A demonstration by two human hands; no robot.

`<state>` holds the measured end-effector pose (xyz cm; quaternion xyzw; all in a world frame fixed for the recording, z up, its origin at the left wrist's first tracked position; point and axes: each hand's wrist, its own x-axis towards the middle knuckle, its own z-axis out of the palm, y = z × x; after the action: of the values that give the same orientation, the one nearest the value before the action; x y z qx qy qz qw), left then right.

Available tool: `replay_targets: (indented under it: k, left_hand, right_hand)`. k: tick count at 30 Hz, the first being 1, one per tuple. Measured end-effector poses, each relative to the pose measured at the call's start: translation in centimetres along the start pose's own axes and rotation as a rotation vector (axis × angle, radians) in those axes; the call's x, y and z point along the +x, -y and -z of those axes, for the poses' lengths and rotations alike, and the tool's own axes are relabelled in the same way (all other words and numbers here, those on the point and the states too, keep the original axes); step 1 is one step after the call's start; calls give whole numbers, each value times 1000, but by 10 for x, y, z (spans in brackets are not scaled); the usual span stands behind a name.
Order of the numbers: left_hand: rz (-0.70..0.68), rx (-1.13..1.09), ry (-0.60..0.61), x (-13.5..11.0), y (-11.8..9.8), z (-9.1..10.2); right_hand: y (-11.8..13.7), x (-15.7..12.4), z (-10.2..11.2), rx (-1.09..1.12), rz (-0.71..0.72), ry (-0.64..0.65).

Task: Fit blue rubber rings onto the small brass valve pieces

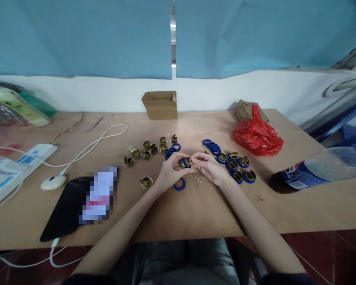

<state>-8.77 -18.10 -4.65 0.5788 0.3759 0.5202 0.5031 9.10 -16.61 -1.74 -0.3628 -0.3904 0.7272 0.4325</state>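
Both hands meet over the middle of the wooden table. My left hand and my right hand pinch one small brass fitting with a blue ring on it between their fingertips. A loose blue ring lies just below my left hand. Several bare brass fittings are scattered to the left. Several fittings with blue rings on them sit to the right, with a pile of loose blue rings behind them.
A small cardboard box stands at the back, a red plastic bag at the back right. A plastic bottle lies on the right. A phone on a dark pad, a white mouse and a power strip are on the left.
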Motion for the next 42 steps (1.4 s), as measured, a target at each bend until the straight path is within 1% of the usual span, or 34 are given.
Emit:
replay_targets:
  k: [4,14,20,26,34,37,40,42]
  left_hand:
    - [-9,6,0,0,2,1]
    - [-18,35,-4,-1,2,2]
    - [-54,49,-2,1,1,2]
    - [-35,53,-6,0,-1,2]
    - [-67,80,-22,0,-2,1]
    - [-71,89,-17,1,0,2]
    - [-83,78,-15,2,3,4]
    - [-93,66,-17,2,3,4]
  right_hand:
    - [1,-2,-2,-68,15,7]
    - [2,-5,-4,-264,121,33]
    - [5,-6,-5,-374,169,76]
    - [6,-7,-5,-416,197,85]
    - [5,-5,-4,-443,229,99]
    - [3,-4,-2,-524,294,88]
    - [2,-2,-1,-684,413,64]
    - [2,-2,-1,-778,465,60]
